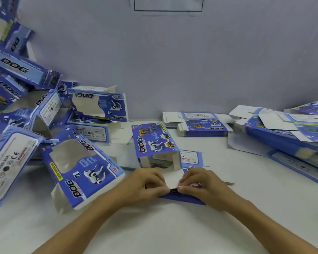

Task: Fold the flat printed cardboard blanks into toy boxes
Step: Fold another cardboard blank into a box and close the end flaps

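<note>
Hands meet near the middle of the tabletop (173, 231), toward its near edge: the left hand (147, 184) and right hand (202, 182) both pinch the white end flap (173, 178) of the half-formed box (154, 142), fingertips pressed together along its fold. Thin printed card like this looks light and springy, stiff across panels but weak at the scored creases, so I judge it is best held close to a crease, with light pressure to avoid tearing tabs. Its open end shows nothing inside, as far as I can see. Further left, folded boxes (84, 173) lie heaped, their windows showing hollow interiors. Toward the far right edge, flat blanks (202, 123) sit stacked.
</note>
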